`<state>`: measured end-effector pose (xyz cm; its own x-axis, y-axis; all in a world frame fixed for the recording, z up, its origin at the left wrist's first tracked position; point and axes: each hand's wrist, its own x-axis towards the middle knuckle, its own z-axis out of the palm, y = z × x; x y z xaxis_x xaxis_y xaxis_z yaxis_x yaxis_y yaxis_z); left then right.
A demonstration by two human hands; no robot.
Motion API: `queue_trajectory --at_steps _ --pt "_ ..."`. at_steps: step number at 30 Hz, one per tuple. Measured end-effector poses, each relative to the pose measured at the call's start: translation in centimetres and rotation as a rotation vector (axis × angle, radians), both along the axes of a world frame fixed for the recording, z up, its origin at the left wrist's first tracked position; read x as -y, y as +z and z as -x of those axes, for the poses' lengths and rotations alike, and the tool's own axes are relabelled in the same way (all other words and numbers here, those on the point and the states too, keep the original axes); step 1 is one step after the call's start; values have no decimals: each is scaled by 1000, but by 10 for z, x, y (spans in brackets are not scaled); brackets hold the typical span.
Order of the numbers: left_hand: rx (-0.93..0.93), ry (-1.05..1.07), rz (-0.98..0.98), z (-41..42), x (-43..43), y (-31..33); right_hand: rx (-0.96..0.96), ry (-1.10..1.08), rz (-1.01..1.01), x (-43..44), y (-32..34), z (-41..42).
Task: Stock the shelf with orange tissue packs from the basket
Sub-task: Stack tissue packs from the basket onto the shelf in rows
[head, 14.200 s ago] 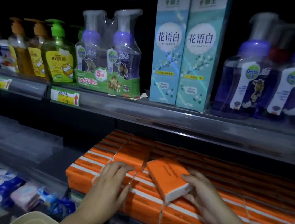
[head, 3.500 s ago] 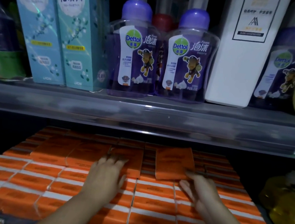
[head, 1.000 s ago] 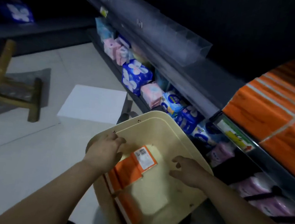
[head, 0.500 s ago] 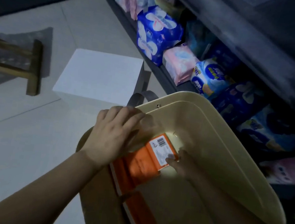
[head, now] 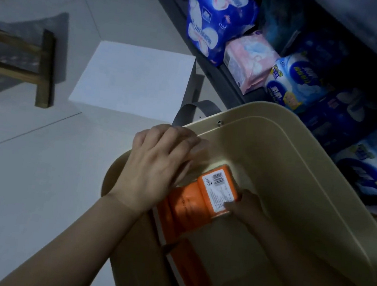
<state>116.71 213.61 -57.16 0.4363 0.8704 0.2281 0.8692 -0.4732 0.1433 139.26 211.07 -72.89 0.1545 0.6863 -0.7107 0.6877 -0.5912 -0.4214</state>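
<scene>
I look down into a beige basket (head: pixel 297 169) on the floor. Inside it an orange tissue pack (head: pixel 202 198) with a white barcode label lies on top of other orange packs (head: pixel 184 257) along the left wall. My right hand (head: pixel 243 205) reaches deep into the basket and pinches the labelled pack at its right end. My left hand (head: pixel 159 163) lies over the basket's left rim, fingers curled down over the edge beside the pack. The stocked orange shelf is out of view.
A dark low shelf (head: pixel 228 76) to the right holds blue and pink soft packs (head: pixel 215 19). A white box (head: pixel 133 80) stands on the pale tiled floor beyond the basket, a grey strap (head: pixel 193 110) hangs at the basket's far rim, and a wooden stool (head: pixel 28 58) stands at the left.
My view dropped from the shelf to the basket. My right hand went down into the basket and took the labelled pack's end; my left hand stays on the rim.
</scene>
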Motion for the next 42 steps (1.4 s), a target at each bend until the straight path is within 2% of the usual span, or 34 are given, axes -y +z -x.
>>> queue_trajectory --at_steps 2,4,8,12,14,16,18,21,25,29,32,35,42 --pt "34 -19 17 1 0 2 -127 -78 -34 -1 22 -4" --pt "74 -31 73 1 2 7 -344 -157 -58 -2 53 -6" --pt "211 16 242 -3 12 19 -563 -70 -144 0 120 1" --pt "573 156 429 -3 24 33 -687 -93 -237 1 159 17" --pt "675 221 331 3 27 36 -720 -99 -286 0 164 24" --pt "703 250 174 12 29 37 -722 -130 -301 -1 157 29" --pt "764 305 99 20 28 37 -645 -163 -240 1 138 30" --pt "793 364 96 27 23 35 -484 -183 -92 5 95 31" --pt "878 380 169 25 20 28 -339 -147 -11 12 50 42" --pt "895 369 212 27 16 22 -469 -335 115 26 24 54" --pt "899 362 222 30 15 21 -498 -317 172 34 14 62" --pt "914 350 233 32 16 18 -438 -223 180 41 7 66" --pt "877 365 240 33 18 16 -397 -181 139 40 37 68"
